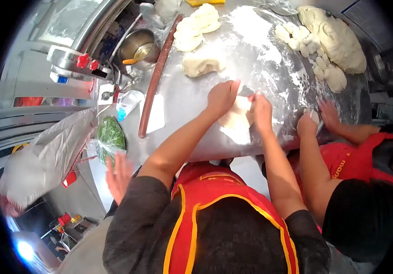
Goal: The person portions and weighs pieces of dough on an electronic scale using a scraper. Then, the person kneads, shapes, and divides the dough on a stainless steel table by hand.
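Observation:
A thin sheet of dough [235, 118] hangs between my two hands over the near edge of the metal table. My left hand [224, 97] is closed on its upper left side. At the upper right edge, my right hand [262, 109] pinches the same sheet. Beyond my hands lies a thick piece of dough [201, 65], with a folded pile of dough [195, 29] farther back. A long rolling pin [159, 75] rests to the left of my left hand.
Right of me, a co-worker's hands [307, 125] work at the table [269, 82]. Small dough pieces [303, 37] lie beside a large dough mass [335, 39]. At left are a metal pot [139, 48], a bag of greens [110, 137] and another person's hand [120, 176].

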A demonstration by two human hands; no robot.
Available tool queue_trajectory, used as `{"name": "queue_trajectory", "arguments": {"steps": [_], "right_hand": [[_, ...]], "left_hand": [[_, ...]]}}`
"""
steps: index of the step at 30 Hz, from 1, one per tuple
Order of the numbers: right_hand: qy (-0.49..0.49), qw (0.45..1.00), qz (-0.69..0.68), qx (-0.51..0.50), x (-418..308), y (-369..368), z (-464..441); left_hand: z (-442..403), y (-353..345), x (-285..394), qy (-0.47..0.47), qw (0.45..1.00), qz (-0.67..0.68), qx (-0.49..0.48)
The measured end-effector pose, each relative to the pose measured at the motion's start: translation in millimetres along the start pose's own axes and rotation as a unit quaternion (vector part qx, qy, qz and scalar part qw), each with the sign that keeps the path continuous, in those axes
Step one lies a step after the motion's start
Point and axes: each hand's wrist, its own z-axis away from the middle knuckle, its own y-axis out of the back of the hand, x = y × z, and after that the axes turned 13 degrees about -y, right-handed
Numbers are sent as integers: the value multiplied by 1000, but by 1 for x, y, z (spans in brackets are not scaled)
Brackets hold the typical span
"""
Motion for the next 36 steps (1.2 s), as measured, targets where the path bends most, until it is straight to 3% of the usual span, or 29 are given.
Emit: {"name": "queue_trajectory", "arguments": {"steps": [1, 2, 3, 4, 6, 8, 10, 12, 15, 18, 19, 21, 22, 23, 24, 26, 29, 32, 36], "right_hand": [[11, 998, 48, 31, -4, -7, 29], [26, 993, 94, 62, -5, -15, 50], [135, 973, 143, 118, 2, -27, 64], [239, 937, 189, 172, 18, -38, 70], [285, 914, 230, 178, 57, -43, 55], [306, 897, 247, 200, 57, -47, 29], [220, 898, 313, 218, 20, -51, 0], [153, 904, 323, 235, 14, -56, -37], [189, 868, 332, 316, -5, -58, -67], [125, 944, 269, 145, 1, -47, -89], [-6, 997, 71, 36, -19, -33, -60], [20, 992, 125, 2, -29, -14, -8], [58, 978, 176, 93, -22, -26, 22], [156, 954, 216, 137, -6, -39, 41], [232, 922, 257, 171, 12, -54, 50], [339, 871, 263, 238, 50, -65, 37], [290, 876, 304, 239, 31, -66, -1], [183, 903, 323, 216, 2, -65, -36], [159, 894, 366, 204, -16, -61, -70]], "left_hand": [[19, -1, 6, -32, 996, -72, 48], [44, -18, -7, -170, 969, -134, 123], [65, -41, -26, -174, 964, -196, 53], [81, -51, -34, -208, 965, -150, 60], [91, -49, -25, -262, 939, -165, 150], [57, -52, -35, -159, 963, -216, 30], [29, -55, -42, -114, 965, -236, 10], [-8, -50, -51, -148, 955, -238, 95], [-48, -47, -60, -169, 950, -234, 120], [-52, -42, -65, -134, 968, -199, 67], [-43, -42, -84, -180, 982, -36, 43], [-8, 7, -28, -7, 993, 102, -53], [15, 3, -21, -51, 998, -33, -31], [30, 0, -9, -38, 987, -127, -95], [59, -30, -39, -186, 969, -148, 65], [73, -36, -47, -262, 937, -187, 135], [32, -29, -50, -222, 954, -162, 122], [-15, -32, -54, -148, 956, -241, 74], [-47, -36, -62, -124, 953, -262, 85]]}}
